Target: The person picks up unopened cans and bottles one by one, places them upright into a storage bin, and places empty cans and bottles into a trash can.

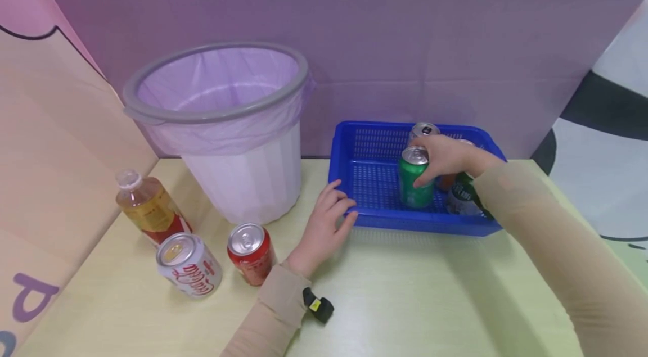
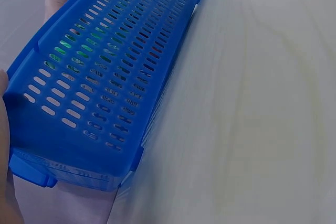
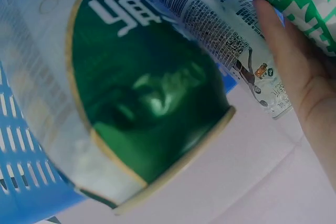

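My right hand [image 1: 448, 157] grips a green can [image 1: 416, 182] inside the blue basket [image 1: 369, 219], thumb in front and fingers behind. A green-and-white can [image 1: 460, 199], an orange can [image 1: 445, 181] partly covered by the hand, and a silver-topped can [image 1: 424, 130] stand around it. Close up, the right wrist view has the green-and-white can [image 3: 157, 87] and a pale can with a barcode [image 3: 215, 30], beside the gripped can. With loosely bent fingers, my left hand [image 1: 324, 227] rests at the basket's front left corner; its edge shows beside the basket in the left wrist view.
Left of the basket stands a white bin [image 1: 253, 177] with a grey rim and purple liner. Before it are a red can [image 1: 251, 258], a white Coca-Cola can [image 1: 189, 270] and a bottle of amber drink [image 1: 152, 208]. A purple wall [image 1: 374, 36] rises behind the table.
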The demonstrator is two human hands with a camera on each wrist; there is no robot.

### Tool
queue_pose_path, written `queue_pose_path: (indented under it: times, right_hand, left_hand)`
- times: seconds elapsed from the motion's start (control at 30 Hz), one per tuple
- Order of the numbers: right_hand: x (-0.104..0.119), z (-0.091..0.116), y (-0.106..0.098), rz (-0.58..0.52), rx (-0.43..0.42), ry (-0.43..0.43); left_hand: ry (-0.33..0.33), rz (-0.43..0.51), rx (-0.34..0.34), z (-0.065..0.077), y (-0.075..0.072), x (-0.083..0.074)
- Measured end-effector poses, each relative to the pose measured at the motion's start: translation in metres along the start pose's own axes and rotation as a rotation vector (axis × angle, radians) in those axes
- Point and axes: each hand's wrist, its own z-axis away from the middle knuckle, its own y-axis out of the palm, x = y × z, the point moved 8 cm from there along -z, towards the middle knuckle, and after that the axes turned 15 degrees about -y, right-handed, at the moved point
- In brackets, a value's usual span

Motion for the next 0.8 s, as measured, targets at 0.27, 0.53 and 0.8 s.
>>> queue_pose_path:
  times: [0.27,0.53,0.8]
  right_hand:
    - [-0.0045,0.0012,0.0007,0.097,0.001,-0.018]
    - [-0.0075,-0.0001,0.0019,0.165,0.004,-0.039]
    - [-0.0097,0.0003,0.0051,0.199,0.018,-0.052]
  left_hand:
    - [0.027,0.005,-0.016,-0.0009,0.0011,-0.0025]
    - [0.023,-0.006,-0.014,-0.0028,0.0013,-0.0001]
    - [0.022,-0.007,-0.009,-0.0026,0.0032,-0.0008]
